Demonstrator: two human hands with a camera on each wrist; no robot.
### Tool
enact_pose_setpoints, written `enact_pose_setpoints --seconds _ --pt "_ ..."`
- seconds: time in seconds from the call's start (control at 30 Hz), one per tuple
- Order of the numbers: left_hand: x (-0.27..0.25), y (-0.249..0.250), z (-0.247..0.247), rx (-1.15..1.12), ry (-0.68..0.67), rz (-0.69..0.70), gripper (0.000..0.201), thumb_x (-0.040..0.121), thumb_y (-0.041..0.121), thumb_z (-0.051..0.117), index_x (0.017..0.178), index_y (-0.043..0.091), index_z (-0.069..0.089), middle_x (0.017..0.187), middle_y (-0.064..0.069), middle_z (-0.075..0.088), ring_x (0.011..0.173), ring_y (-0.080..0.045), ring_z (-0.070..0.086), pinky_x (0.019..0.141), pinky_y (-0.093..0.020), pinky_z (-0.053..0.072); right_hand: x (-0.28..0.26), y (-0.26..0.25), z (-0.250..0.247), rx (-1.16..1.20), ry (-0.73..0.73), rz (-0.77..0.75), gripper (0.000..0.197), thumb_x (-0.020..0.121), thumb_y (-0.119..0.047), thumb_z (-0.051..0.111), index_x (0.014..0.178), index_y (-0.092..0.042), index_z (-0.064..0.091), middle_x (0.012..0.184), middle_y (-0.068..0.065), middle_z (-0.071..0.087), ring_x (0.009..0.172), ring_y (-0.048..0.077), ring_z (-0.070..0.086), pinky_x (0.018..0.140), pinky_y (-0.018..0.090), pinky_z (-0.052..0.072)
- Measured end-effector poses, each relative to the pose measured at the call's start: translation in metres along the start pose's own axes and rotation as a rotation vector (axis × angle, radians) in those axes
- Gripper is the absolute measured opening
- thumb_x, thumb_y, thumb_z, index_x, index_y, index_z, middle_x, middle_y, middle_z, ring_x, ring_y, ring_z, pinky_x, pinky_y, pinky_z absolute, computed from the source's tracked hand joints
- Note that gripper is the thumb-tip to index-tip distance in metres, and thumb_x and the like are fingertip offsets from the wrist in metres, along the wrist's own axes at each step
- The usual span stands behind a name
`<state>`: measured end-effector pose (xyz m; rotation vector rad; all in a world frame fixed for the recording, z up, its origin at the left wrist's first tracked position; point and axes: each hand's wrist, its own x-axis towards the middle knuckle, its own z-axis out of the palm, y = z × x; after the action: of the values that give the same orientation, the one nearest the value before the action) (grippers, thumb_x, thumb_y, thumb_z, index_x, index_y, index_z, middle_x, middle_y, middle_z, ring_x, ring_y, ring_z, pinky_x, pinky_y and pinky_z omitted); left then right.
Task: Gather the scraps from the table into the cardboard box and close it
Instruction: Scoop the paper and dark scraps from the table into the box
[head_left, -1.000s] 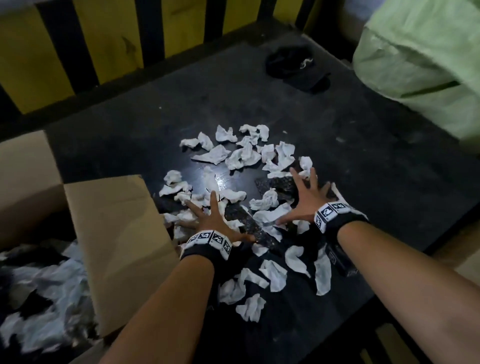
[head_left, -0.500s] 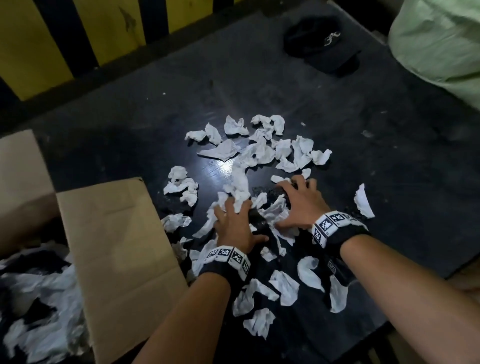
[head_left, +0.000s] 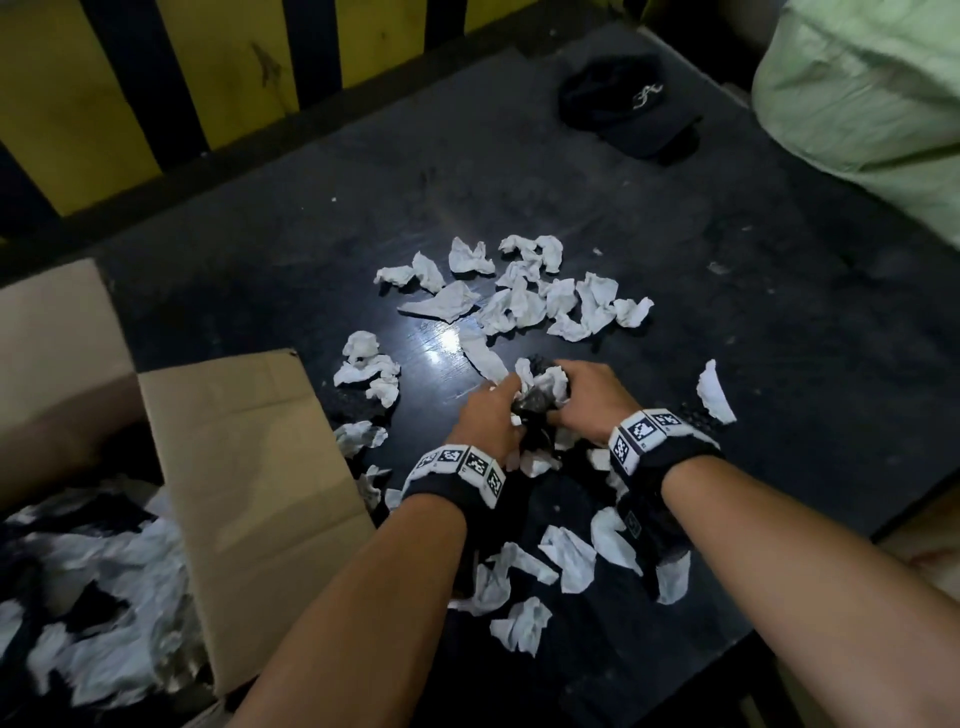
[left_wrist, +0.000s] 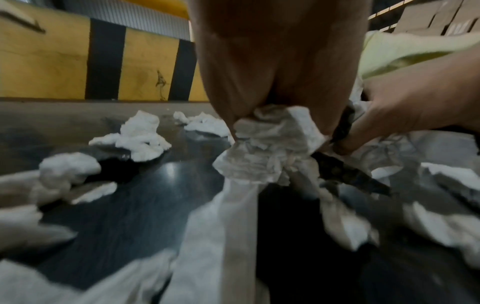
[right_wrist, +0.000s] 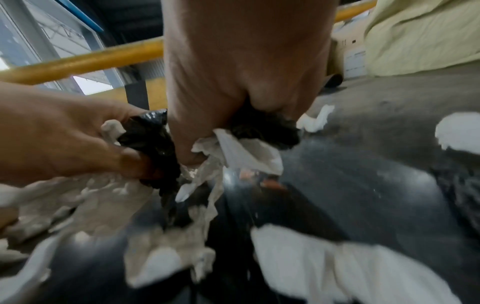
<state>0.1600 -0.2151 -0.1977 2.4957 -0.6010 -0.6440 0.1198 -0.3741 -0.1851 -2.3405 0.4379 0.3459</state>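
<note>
Crumpled white paper scraps and dark scraps lie scattered on the black table. My left hand and right hand are pressed together, each gripping part of one bunch of white and black scraps. In the left wrist view the left hand's fingers curl round a white wad, with a dark scrap beside it. The right wrist view shows the right hand clutching black and white scraps. The open cardboard box sits at the left, partly filled with scraps.
A black cap lies at the table's far side. A pale green sack stands at the far right. A yellow and black striped barrier runs behind the table. More scraps lie near the front edge.
Both hands went from spread flat over the scraps to curled together, raking a bunch of scraps into their grip. The head view shifted slightly.
</note>
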Motion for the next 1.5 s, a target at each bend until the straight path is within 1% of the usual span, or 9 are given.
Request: enact_pose_setpoints --seconds 0.13,0.47,0.83,0.97,1.13,1.2,1.3,1.37,1.5 --pt "-0.005 0.023 -0.050 0.002 0.089 0.087 0.034 0.080 0.012 0.074 0.110 0.012 0.057 0.100 -0.014 0.067 0.092 -0.031 0.063 0.078 -0.037 0.051 -0.017 -0.035 -0.041 0.076 0.102 -0.058 0.040 0.068 -0.012 0.083 0.105 -0.022 0.071 0.097 -0.005 0.072 0.087 0.010 0.063 0.077 0.021 0.045" --pt "-0.116 0.009 -0.222 -0.026 0.373 0.201 0.029 0.082 0.013 0.072 0.107 0.008 0.059 0.102 -0.010 0.070 0.093 -0.028 0.063 0.081 -0.034 0.049 -0.066 -0.211 -0.068 0.141 0.176 -0.401 0.026 0.067 -0.024 0.085 0.072 -0.038 0.063 0.077 -0.016 0.067 0.077 0.005 0.064 0.068 0.017 0.045" --pt "-0.329 -0.173 -0.313 -0.097 0.509 -0.077 0.049 0.092 0.009 0.063 0.138 0.021 0.052 0.122 0.008 0.058 0.111 -0.010 0.054 0.097 -0.024 0.038 -0.138 -0.418 0.117 0.120 -0.153 -0.646 0.037 0.074 -0.025 0.082 0.108 -0.023 0.069 0.102 -0.003 0.073 0.090 0.011 0.067 0.070 0.017 0.049" --pt "-0.352 -0.239 -0.292 -0.095 0.545 -0.214 0.046 0.091 0.021 0.062 0.134 0.018 0.048 0.127 -0.010 0.061 0.118 -0.028 0.058 0.098 -0.030 0.042 -0.152 -0.437 0.179 0.071 -0.329 -0.584 0.040 0.077 -0.018 0.082 0.114 -0.020 0.066 0.109 0.000 0.072 0.099 0.014 0.067 0.086 0.026 0.055" --pt "-0.357 -0.291 -0.265 0.014 0.207 -0.396 0.094 0.074 0.056 0.075 0.148 0.026 0.027 0.147 -0.016 0.032 0.135 -0.036 0.039 0.107 -0.050 0.041 -0.128 -0.426 0.211 -0.583 -0.466 -0.423 0.085 0.074 -0.048 0.076 0.145 -0.020 0.040 0.136 0.015 0.055 0.119 0.034 0.058 0.100 0.042 0.050" --pt "-0.358 -0.299 -0.276 -0.123 0.229 -0.331 0.090 0.070 0.060 0.078 0.145 0.037 0.034 0.149 -0.006 0.028 0.135 -0.027 0.039 0.112 -0.046 0.039 -0.119 -0.430 0.205 -0.566 -0.415 -0.415 0.077 0.082 -0.038 0.071 0.149 -0.019 0.037 0.143 0.016 0.049 0.125 0.032 0.054 0.103 0.036 0.047" --pt "-0.347 -0.308 -0.301 -0.040 0.300 -0.303 0.052 0.076 0.056 0.074 0.118 0.027 0.065 0.123 0.004 0.056 0.115 -0.015 0.057 0.102 -0.035 0.049 -0.114 -0.446 0.198 -0.480 -0.316 -0.485 0.061 0.089 -0.026 0.065 0.146 -0.022 0.043 0.143 0.013 0.048 0.126 0.029 0.053 0.101 0.033 0.043" --pt "-0.337 -0.312 -0.305 0.124 0.144 -0.401 0.041 0.081 0.052 0.069 0.104 0.019 0.073 0.111 -0.001 0.070 0.105 -0.023 0.065 0.093 -0.037 0.054 -0.112 -0.454 0.206 -0.450 -0.368 -0.535 0.049 0.089 -0.022 0.064 0.137 -0.026 0.054 0.136 0.010 0.055 0.113 0.025 0.060 0.092 0.030 0.047" --pt "-0.324 -0.319 -0.277 0.338 -0.198 -0.562 0.073 0.081 0.064 0.059 0.130 0.011 0.061 0.138 -0.014 0.059 0.124 -0.033 0.057 0.102 -0.045 0.045 -0.116 -0.442 0.242 -0.686 -0.673 -0.554 0.046 0.095 -0.023 0.059 0.141 -0.024 0.054 0.142 0.007 0.055 0.118 0.028 0.060 0.094 0.034 0.047"
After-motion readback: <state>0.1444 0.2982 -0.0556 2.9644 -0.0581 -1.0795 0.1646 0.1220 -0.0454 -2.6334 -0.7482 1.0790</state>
